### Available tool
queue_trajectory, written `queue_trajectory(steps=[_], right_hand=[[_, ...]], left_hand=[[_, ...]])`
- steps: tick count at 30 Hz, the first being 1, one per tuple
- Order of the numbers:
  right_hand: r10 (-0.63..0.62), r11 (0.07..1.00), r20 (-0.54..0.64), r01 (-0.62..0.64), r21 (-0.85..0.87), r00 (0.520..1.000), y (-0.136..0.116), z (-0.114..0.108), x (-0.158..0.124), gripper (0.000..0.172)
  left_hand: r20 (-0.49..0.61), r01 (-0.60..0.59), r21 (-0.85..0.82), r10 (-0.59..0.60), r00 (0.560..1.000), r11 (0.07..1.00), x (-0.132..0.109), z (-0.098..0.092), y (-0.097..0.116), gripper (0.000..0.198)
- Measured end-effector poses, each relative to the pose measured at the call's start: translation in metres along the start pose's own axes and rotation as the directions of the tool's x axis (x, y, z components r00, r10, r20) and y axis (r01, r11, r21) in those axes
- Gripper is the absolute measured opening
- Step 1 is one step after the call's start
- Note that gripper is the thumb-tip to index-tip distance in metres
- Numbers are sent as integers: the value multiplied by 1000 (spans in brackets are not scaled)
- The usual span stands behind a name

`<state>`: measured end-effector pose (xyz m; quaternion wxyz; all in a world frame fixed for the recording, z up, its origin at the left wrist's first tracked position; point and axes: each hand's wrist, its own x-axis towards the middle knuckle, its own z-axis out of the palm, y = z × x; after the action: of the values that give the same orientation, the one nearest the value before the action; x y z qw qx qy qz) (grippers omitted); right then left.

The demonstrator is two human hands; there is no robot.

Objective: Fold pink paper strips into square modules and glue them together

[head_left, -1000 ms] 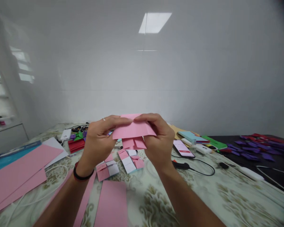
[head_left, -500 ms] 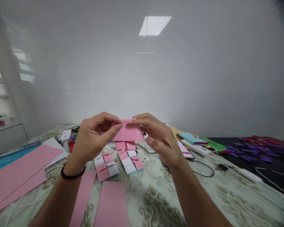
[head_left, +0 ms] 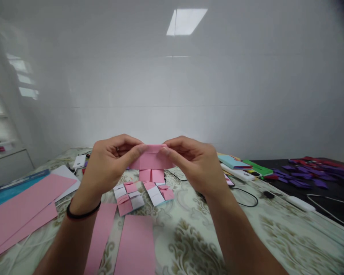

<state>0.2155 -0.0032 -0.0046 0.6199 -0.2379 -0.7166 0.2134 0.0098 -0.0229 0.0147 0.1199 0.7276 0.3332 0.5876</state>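
Raised above the table, a pink sheet of paper (head_left: 153, 160) is stretched between my two hands, with a narrow fold along its upper edge. My left hand (head_left: 111, 162) pinches the top left of the fold, thumb in front and fingers behind. At the top right, my right hand (head_left: 193, 160) pinches the fold the same way. Behind and below the sheet sits a folded pink paper piece (head_left: 151, 175). Nearer lie two pink-and-white folded paper squares, one on the left (head_left: 129, 199) and one on the right (head_left: 157, 194).
Pink strips (head_left: 135, 244) lie at the front, larger pink sheets (head_left: 25, 200) at left. On the right are a light-blue booklet (head_left: 233, 162), a white power bank-like block (head_left: 237, 173), a black cable (head_left: 248, 205) and purple folded pieces (head_left: 301, 177) on a black surface.
My right hand has closed from loosely spread fingers into a pinch on the sheet's top right. The upper edge now shows a narrow fold. The view has tilted slightly.
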Motion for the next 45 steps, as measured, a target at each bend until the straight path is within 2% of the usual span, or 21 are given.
queue_trajectory(steps=[9,13,17,20,24,28,32,37,42,45], right_hand=[[72,996,64,-75,49,995,1,-4,0,21],[67,995,71,-72,66,995,0,-3,0,18],[29,999,34,-30,12,999,2,-4,0,16],[56,998,86,-56,0,995,5,-4,2,17],[45,999,158,-46,4,986,7,0,3,18],[-5,999,144,-1,42,990,6,4,2,12],[14,999,123,-19,37,992,6,1,1,15],[71,997,75,-70,-18,995,8,-5,3,20],[55,998,21,-55,-36,998,9,-10,6,18],[14,997,37,-11,-73,999,8,-10,6,16]], left_hand=[[30,3,9,-3,1000,1000,-1,0,-1,13],[95,-11,-1,12,995,1000,2,-1,-3,11],[202,36,-36,-28,979,999,4,-3,-6,11],[234,46,-10,-42,971,999,5,-3,-7,10],[230,13,39,-22,973,999,4,0,-8,15],[212,-53,90,33,977,995,2,4,-7,21],[188,-102,127,77,979,987,0,4,-4,20],[151,-74,118,55,987,990,0,3,-8,19],[101,-47,96,38,994,994,2,2,-14,17],[149,-45,60,35,988,997,3,3,-13,15]])
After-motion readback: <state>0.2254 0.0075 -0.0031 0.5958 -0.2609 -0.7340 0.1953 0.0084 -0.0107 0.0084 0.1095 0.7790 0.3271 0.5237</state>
